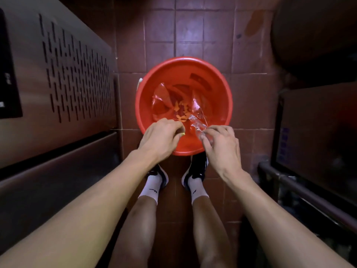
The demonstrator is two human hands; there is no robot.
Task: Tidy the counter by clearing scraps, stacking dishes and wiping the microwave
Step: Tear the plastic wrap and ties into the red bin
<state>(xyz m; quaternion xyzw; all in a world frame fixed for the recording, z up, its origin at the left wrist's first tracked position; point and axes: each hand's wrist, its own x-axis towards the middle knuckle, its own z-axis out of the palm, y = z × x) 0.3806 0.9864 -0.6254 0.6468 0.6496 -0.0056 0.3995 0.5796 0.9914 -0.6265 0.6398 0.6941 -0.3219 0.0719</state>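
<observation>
The floor (189, 35) was dark red tile, with a vented metal cabinet (63, 74) at nine o'clock. A red bucket (164, 68) stood just ahead of the person's shoes, orange scraps (182, 111) lying at its bottom among clear plastic film. Both hands hovered over its near rim. The left hand (161, 140) had its fingers pinched together on something small and yellowish. The right hand (220, 146) was clamped on a crumpled plastic wrapper (199, 126), which ran toward eleven o'clock over the bucket's mouth. Letting go would likely drop it straight in.

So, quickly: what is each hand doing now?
Left hand: closed, pinching a small yellowish scrap.
Right hand: closed on crumpled clear plastic.
</observation>
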